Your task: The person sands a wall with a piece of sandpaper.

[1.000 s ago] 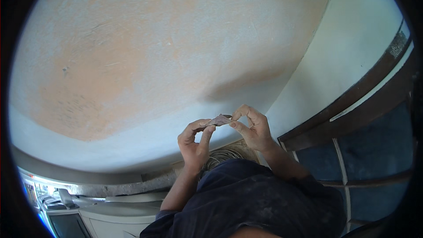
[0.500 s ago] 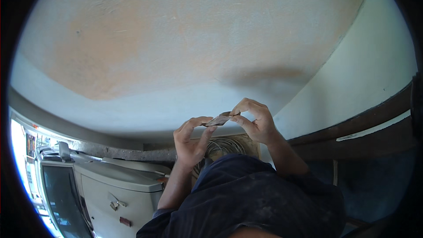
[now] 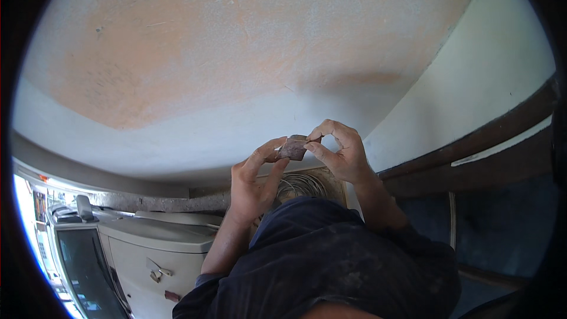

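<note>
Between my two hands, in front of the wall, is a small folded piece of brown, worn sandpaper [image 3: 293, 149]. My left hand [image 3: 254, 174] pinches its left edge between thumb and fingers. On the other side my right hand [image 3: 342, 152] grips the right edge with thumb and forefinger. The paper's brown face is turned up, with a pale fold line along its upper part. Beyond it rises a wall [image 3: 207, 71] with patchy orange and whitish paint.
A coil of grey cable [image 3: 304, 184] lies below my hands. To the lower left stands a pale metal cabinet-like body [image 3: 171, 248] with a padlock [image 3: 155, 276] and a small dark red piece [image 3: 172, 296]. A dark brown rail [image 3: 472, 156] runs along the right wall.
The sandpaper has tilted from nearly edge-on so that its brown face shows. Both hands have risen slightly and still hold it.
</note>
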The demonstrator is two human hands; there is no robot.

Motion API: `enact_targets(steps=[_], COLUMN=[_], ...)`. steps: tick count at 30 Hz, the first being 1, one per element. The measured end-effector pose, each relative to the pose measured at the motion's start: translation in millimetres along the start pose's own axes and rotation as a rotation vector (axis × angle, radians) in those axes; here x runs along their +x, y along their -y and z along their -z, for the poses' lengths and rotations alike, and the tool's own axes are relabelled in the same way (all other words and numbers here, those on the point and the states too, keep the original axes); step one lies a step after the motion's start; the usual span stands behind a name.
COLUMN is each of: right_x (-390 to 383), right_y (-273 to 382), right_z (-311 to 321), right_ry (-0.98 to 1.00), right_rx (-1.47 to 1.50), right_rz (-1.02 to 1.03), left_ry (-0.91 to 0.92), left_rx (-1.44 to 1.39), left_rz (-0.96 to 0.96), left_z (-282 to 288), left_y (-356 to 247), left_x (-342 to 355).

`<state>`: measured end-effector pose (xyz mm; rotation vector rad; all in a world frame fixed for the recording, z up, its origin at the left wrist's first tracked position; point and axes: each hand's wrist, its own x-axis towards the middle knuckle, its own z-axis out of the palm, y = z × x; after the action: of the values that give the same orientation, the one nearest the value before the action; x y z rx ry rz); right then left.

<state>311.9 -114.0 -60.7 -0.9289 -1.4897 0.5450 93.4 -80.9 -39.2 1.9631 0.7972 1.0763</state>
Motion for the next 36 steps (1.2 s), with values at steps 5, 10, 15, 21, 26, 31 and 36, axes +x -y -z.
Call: enact_targets(steps=[5, 10, 15, 21, 26, 31, 36], right_x=[-1, -3, -12, -23, -35, -38, -27], right_y=[11, 28, 28, 34, 30, 41, 52], right_z=[-12, -35, -60, -86, -105, -122, -122], right_ry=[-0.078, -0.128, -0.203, -0.200, -0.261, -0.337, -0.271], right_rx=[-0.119, -0.145, -0.207, -0.203, -0.369, -0.421, -0.663], right_rz=[0.037, 0.008, -0.031, -0.263, -0.323, -0.332, -0.221], left_ry=[0.087, 0.121, 0.226, 0.338, 0.488, 0.544, 0.518], left_rx=[0.007, -0.080, -0.157, -0.236, -0.288, -0.235, -0.313], left_rz=[-0.129, -0.144, 0.033, 0.018, 0.039, 0.030, 0.061], left_z=[20, 41, 63, 80, 88, 96, 105], left_y=[8, 18, 28, 59, 79, 78, 80], left_x=[16, 18, 18, 21, 21, 31, 30])
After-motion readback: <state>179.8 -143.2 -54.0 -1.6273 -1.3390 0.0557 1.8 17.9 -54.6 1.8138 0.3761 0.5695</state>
